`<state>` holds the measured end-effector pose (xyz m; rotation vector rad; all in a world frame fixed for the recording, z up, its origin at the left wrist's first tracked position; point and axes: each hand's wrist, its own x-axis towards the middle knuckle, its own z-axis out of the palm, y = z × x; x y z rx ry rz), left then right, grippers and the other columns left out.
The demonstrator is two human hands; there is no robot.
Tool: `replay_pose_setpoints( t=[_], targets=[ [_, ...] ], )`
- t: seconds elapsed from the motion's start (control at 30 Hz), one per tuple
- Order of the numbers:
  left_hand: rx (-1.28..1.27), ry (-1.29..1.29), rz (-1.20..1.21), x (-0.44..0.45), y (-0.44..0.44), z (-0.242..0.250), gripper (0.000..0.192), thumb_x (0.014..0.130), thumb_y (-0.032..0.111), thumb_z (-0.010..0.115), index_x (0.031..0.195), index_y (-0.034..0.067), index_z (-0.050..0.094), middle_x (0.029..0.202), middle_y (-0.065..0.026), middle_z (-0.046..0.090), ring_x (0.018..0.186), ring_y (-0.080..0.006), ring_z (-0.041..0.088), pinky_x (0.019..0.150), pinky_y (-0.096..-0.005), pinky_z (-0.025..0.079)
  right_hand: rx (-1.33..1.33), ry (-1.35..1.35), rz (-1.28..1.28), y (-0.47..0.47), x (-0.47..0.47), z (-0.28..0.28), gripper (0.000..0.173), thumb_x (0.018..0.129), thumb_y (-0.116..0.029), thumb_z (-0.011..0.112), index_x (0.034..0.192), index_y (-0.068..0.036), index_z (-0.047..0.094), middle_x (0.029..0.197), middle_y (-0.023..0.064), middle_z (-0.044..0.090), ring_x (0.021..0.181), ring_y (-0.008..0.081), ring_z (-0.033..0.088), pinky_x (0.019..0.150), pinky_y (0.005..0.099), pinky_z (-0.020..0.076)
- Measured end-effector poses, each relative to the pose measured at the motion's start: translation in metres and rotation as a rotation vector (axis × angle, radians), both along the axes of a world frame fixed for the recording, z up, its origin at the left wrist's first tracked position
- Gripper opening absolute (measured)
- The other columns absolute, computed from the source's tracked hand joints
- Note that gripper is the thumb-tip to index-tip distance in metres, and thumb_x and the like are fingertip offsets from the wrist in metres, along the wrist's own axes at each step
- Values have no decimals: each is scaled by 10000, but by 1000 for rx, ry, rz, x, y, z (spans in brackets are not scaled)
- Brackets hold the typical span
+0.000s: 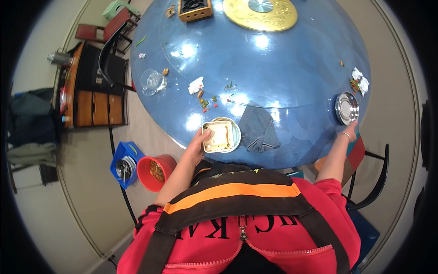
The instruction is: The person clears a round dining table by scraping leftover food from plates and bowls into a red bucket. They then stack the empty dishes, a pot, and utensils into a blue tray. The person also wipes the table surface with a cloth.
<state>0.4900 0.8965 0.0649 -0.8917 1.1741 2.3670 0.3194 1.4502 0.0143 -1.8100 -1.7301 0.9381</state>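
My left hand point(197, 145) grips a soiled square dish point(217, 137) by its left side, thumb over the rim. Under that dish, a round plate point(236, 135) shows its edge near the table's front. At the far right my right hand point(349, 132) has its fingers at the near rim of a round stainless steel dish point(347, 108), which looks tilted; the fingertips are partly hidden. Between the hands a crumpled grey-blue cloth point(258, 130) lies on the round blue table point(291, 75).
Food scraps point(205, 103) and crumpled tissues point(196, 85) litter the tabletop. Clear glassware point(153, 82) stands at the left. A wooden-cased stove point(195, 10) and golden turntable point(273, 20) are farther back. On the floor, a red bucket point(145, 174) holds food waste beside a blue bin point(118, 154) of dishes.
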Motion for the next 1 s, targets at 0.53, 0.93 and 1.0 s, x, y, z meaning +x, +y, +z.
replay_pose_setpoints(
  t=[0.53,0.93,1.0],
  targets=[
    [-62,1,-29,12,14,8,624,843,364,591,1346,122,314,1186,-76,544,1056,-181,567,842,-335,500,-1255,751,952,-164,30,40,318,942,-361,451,1102,-96,521,936,66,614,791,161,607,636,316,500],
    [68,33,202,21,26,-47,864,717,313,697,1407,135,207,1135,-95,540,923,-205,593,611,-368,508,-1681,459,1337,-381,76,22,405,945,-327,351,1237,-78,479,1202,168,536,1142,330,488,998,488,366],
    [157,94,185,28,17,-47,908,704,284,686,1423,112,158,1160,-106,517,945,-218,584,642,-402,511,-1616,465,1396,-392,83,29,362,940,-290,393,1202,-64,500,1190,173,540,1118,328,500,981,479,382]
  ],
)
